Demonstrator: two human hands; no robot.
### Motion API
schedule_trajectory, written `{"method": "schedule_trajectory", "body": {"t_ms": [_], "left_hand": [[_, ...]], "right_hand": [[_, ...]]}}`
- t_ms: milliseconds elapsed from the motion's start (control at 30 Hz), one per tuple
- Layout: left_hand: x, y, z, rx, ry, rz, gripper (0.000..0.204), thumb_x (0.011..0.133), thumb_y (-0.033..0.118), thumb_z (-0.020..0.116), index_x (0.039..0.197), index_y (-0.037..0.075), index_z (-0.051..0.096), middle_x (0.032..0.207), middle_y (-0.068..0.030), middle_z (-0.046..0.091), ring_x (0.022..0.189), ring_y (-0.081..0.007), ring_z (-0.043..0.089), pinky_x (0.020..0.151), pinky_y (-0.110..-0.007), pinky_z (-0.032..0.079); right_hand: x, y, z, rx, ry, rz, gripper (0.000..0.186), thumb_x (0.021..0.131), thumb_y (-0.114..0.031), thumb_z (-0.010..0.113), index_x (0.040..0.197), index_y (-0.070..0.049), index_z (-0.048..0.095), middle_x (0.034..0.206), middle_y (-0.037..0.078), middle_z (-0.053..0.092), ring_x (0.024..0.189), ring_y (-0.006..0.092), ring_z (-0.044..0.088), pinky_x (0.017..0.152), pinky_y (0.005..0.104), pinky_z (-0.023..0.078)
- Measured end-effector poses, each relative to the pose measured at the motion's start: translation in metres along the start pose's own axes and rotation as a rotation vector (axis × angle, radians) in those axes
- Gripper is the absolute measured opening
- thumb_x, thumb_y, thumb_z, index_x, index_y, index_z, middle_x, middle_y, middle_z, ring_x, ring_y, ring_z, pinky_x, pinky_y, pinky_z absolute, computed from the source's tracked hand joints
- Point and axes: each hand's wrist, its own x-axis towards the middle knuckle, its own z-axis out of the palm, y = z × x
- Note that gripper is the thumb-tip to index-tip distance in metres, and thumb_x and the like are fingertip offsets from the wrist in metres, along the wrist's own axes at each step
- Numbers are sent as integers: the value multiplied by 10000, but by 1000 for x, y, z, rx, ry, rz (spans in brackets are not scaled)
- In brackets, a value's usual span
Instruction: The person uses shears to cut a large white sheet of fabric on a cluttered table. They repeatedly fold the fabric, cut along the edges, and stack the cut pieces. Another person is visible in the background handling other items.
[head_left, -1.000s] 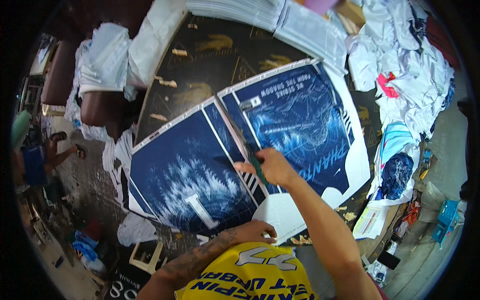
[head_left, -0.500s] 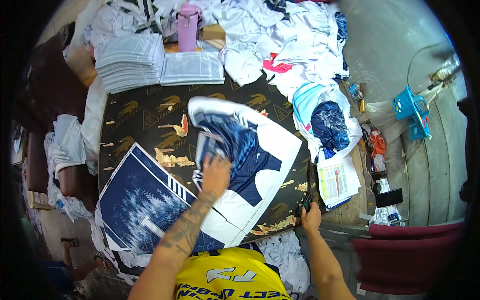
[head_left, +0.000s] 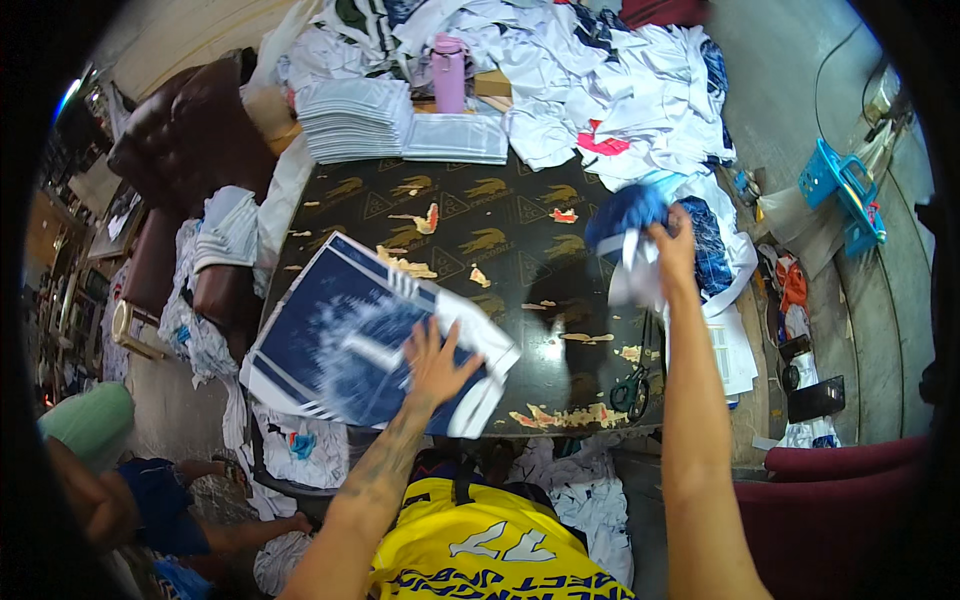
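My left hand (head_left: pixel 440 365) lies with fingers spread on a navy printed fabric panel (head_left: pixel 330 330), which has white borders and a pale tree-like pattern. That panel rests flat at the table's left front. Out at the right, over the table edge, my right hand (head_left: pixel 672 248) is closed on a crumpled navy-and-white fabric piece (head_left: pixel 628 222), blurred by motion. Dark-handled scissors (head_left: pixel 631 393) lie at the table's right front corner, apart from both hands.
Stacks of folded white fabric (head_left: pixel 355 125), a pink bottle (head_left: pixel 449 75) and heaped white cloth (head_left: pixel 640 95) line the far side. A plastic bag with navy fabric (head_left: pixel 712 245) and papers (head_left: pixel 732 350) sit at right. Another person's leg (head_left: pixel 250 530) shows at lower left.
My right hand has let go of the scissors and now holds the navy-and-white piece, carried off to the right. My left hand has moved onto the printed panel. The view has shifted.
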Motion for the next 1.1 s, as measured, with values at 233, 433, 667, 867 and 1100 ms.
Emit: {"method": "schedule_trajectory", "body": {"t_ms": [233,433,667,867,1100], "left_hand": [[8,-132,-55,-163,725,-27,444,913,172,806,1316,29,690,1337,-225,686,1295,-432,609,1146,-517,451],[-145,-190,-24,34,542,-315,408,901,307,847,1189,90,655,1279,-152,579,1227,-407,529,1042,-540,405],[-160,-174,-79,-792,226,-453,136,1081,138,659,1161,80,565,774,-37,592,491,-125,514,429,-291,377],[-122,-205,-156,-1435,406,-534,239,1081,167,680,1294,62,647,943,-10,640,626,-88,587,571,-236,470],[51,-273,-147,-178,168,-354,240,982,207,793,1056,-5,707,921,-89,733,815,-180,705,693,-366,508]], "right_hand": [[-143,-8,-4,-218,-353,9,357,951,-189,813,1231,10,714,1126,89,732,1051,210,694,955,354,543],[-310,75,-13,-799,-7,373,685,954,-378,827,1395,93,597,1272,259,623,1187,441,626,1012,516,500],[-313,30,1,-550,-145,562,277,995,-148,779,1159,-41,584,867,91,610,757,254,659,636,389,514],[-247,-46,18,-80,-238,612,286,963,-47,814,1212,-24,676,833,30,733,720,85,638,626,254,458],[-144,23,80,-606,-445,-57,227,915,-184,852,939,1,723,757,52,680,714,170,625,715,332,505]]}}
